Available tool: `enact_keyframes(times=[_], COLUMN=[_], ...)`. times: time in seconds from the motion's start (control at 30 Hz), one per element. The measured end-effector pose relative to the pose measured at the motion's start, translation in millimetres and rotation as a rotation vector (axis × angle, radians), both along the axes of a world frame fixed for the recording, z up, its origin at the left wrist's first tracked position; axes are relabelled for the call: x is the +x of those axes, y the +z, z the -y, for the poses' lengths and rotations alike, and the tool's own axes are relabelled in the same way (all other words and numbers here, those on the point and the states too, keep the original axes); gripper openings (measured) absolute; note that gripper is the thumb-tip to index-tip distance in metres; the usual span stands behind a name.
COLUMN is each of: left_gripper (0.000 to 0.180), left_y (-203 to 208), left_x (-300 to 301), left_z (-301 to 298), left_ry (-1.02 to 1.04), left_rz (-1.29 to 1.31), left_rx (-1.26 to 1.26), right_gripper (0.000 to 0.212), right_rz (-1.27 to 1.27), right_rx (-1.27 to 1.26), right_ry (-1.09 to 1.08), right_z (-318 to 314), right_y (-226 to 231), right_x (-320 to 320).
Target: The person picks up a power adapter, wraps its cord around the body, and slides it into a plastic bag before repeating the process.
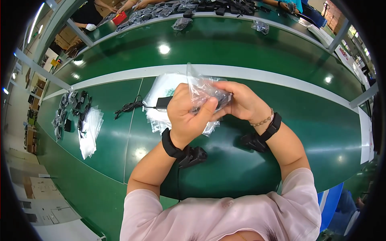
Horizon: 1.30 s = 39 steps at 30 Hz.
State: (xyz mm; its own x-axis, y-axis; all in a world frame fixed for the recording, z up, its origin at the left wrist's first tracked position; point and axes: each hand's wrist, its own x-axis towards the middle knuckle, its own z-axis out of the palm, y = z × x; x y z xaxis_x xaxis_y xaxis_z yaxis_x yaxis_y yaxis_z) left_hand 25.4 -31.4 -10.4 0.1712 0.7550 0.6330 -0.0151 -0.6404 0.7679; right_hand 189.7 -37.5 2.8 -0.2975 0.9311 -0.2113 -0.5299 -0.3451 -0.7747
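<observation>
Over the middle of the bench, my left hand (185, 114) and my right hand (246, 102) are both closed on one clear plastic bag (196, 85). Its loose end sticks up above my fingers. Something dark shows through the film near my right fingers, too covered to identify. Beneath my hands lies a pile of flat clear bags (157, 90). A black power adapter (162, 103) rests on that pile beside my left hand, partly hidden by it. Its bundled black cable (129, 106) trails left onto the green surface.
More flat bags (90, 132) lie at the left, near black cables (83, 108) and bagged items (62, 114). A pale raised rail (132, 72) separates my bench from a green conveyor (225, 44) carrying bagged pieces (181, 24). Across it, other people work around heaped black adapters.
</observation>
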Motion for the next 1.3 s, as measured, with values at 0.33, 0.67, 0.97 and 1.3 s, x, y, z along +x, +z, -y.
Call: enact_keyframes(times=[0.33, 0.67, 0.97, 1.3], left_gripper=[0.026, 0.035, 0.026, 0.023], left_y=[12, 23, 31, -50], left_x=[2, -6, -90, -371], left_z=[-17, -18, -43, -30], left_ry=[-0.090, -0.255, 0.043, 1.287], left_rz=[0.393, -0.155, -0.189, -0.535], left_rx=[-0.532, -0.586, -0.560, -0.236], right_gripper=[0.029, 0.029, 0.029, 0.020], right_rz=[0.429, 0.226, 1.935, 2.302], right_rx=[0.666, 0.299, 1.125, 0.471], right_ry=[-0.219, 0.056, -0.243, -0.063], right_z=[2, 17, -154, -227], right_y=[-8, 30, -13, -88], right_x=[-1, 24, 115, 171])
